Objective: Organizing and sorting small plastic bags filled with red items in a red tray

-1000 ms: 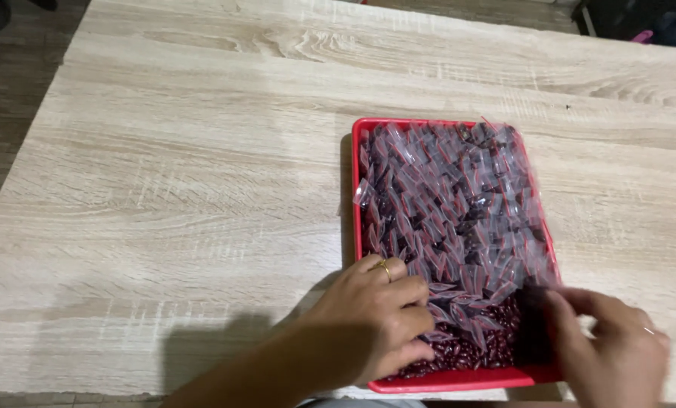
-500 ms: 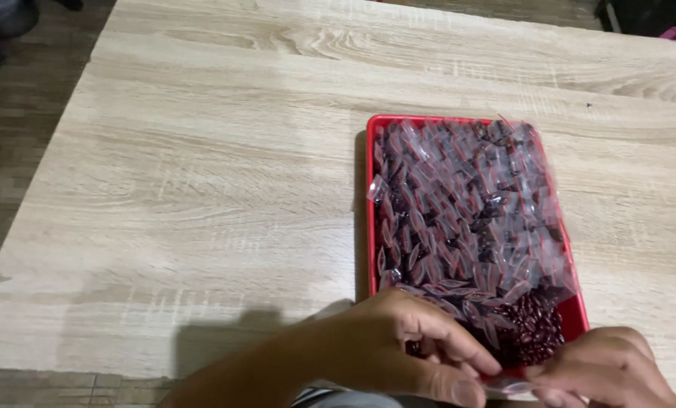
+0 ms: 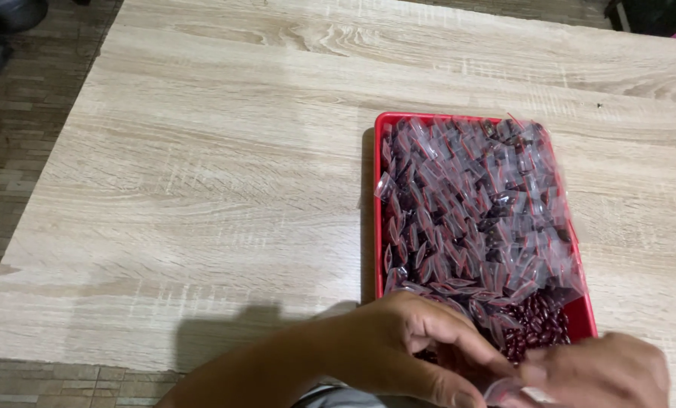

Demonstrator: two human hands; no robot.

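Note:
A red rectangular tray (image 3: 378,189) lies on a light wooden table (image 3: 225,174). It is filled with several small clear plastic bags (image 3: 470,204) of dark red beans, and loose dark red beans (image 3: 536,325) lie at its near end. My left hand (image 3: 406,347) and my right hand (image 3: 602,374) meet just below the tray's near edge. Together their fingertips pinch one small clear bag (image 3: 508,391) at the bottom of the view. Whether that bag holds beans I cannot tell.
The table's left edge runs along a tiled floor (image 3: 21,143). A dark object (image 3: 9,15) sits on the floor at the top left, and another dark shape (image 3: 655,15) at the top right.
Both hands have come off the bags in the tray and drawn back toward me, now pinching one small bag together. The loose beans at the near end have come into view.

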